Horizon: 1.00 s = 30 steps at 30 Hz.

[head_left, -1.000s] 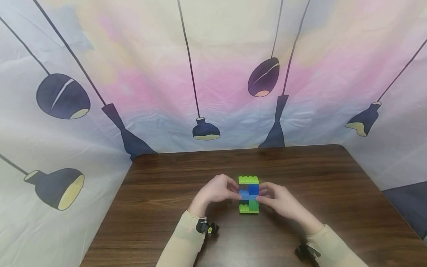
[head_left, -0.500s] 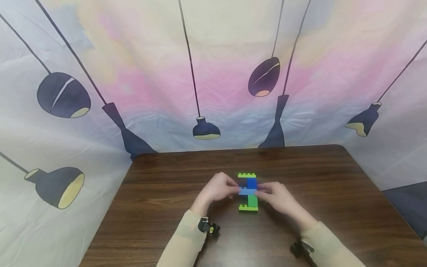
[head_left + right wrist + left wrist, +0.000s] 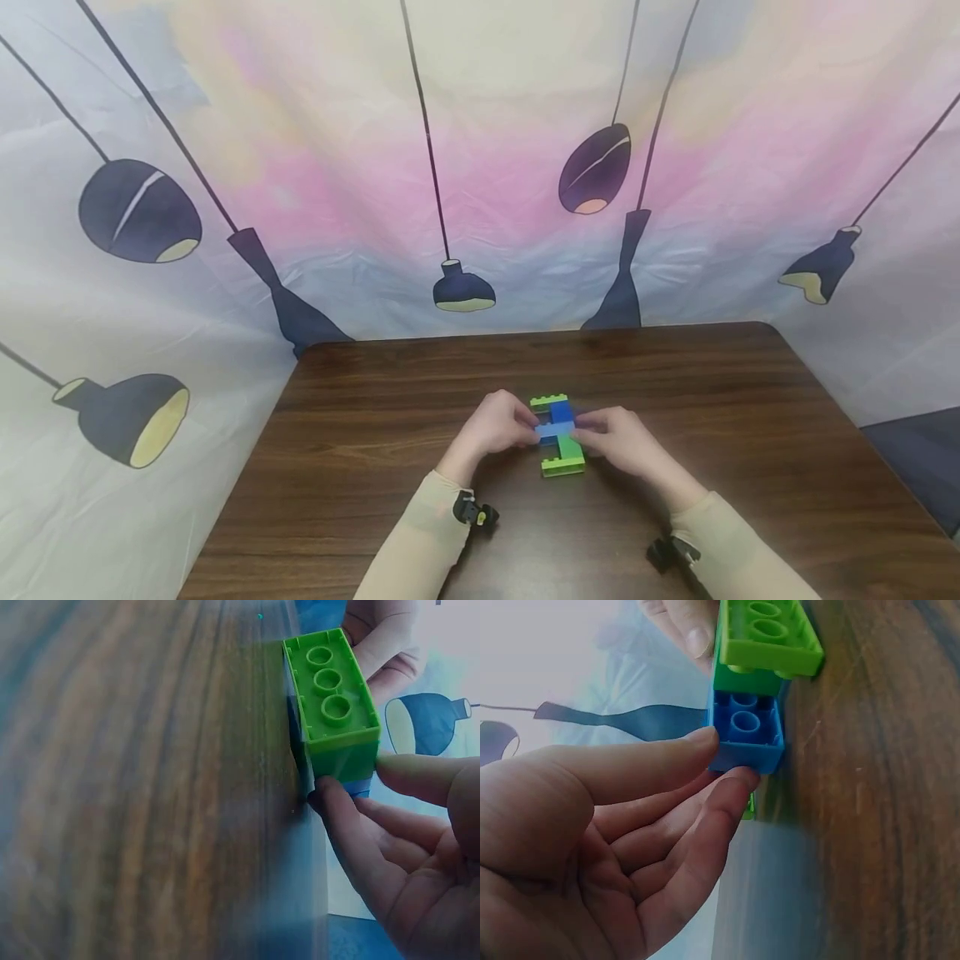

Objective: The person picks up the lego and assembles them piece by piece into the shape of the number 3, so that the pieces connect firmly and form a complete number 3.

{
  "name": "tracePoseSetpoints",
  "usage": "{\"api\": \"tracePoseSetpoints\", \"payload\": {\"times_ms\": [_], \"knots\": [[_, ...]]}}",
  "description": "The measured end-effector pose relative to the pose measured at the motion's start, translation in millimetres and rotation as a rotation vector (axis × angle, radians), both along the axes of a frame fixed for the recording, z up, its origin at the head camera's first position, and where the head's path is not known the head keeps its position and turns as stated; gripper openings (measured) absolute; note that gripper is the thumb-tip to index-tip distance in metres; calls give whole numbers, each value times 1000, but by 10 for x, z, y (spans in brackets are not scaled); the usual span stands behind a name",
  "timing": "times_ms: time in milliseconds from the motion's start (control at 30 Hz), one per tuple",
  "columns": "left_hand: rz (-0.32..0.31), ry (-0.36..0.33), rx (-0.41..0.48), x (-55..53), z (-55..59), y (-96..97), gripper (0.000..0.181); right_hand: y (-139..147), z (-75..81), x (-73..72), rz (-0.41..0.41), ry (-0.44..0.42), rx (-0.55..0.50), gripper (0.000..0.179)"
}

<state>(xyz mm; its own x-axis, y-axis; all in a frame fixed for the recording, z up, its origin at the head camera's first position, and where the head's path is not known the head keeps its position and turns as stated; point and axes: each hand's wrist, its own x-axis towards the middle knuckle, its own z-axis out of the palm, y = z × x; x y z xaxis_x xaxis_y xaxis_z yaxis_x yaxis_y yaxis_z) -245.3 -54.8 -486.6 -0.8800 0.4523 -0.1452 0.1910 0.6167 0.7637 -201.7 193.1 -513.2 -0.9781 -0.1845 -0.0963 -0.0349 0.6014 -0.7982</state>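
An E-shaped build of toy building bricks lies tipped back, low over the wooden table [image 3: 420, 375]. It joins a far lime brick [image 3: 548, 403], a dark blue brick [image 3: 561, 411], a light blue brick [image 3: 553, 431], a green brick [image 3: 571, 447] and a near lime brick [image 3: 563, 467]. My left hand [image 3: 495, 427] pinches the left end of the light blue brick between thumb and fingers. From the right, my right hand [image 3: 618, 437] grips the side where blue meets green. In the right wrist view, the hollow underside of the lime brick [image 3: 330, 682] shows round tubes.
Behind the table's far edge hangs a cloth backdrop [image 3: 517, 192] printed with dark lamps. Black wrist cameras sit on the left sleeve [image 3: 412, 533] and the right sleeve [image 3: 738, 550]. A dark shape [image 3: 915, 458] stands beyond the right edge.
The brick build has tipped backward from a more upright stance, so its near lime brick now turns its underside toward me. Both hands keep their hold and have shifted only slightly.
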Motion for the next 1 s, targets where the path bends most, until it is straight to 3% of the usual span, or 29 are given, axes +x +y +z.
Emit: {"api": "tracePoseSetpoints", "payload": {"times_ms": [467, 1000], "knots": [[9, 54, -40, -2, -42, 44, 12, 27, 8, 15, -1, -46, -31, 43], [27, 8, -20, 0, -29, -8, 15, 16, -2, -12, -3, -81, -82, 48]]}}
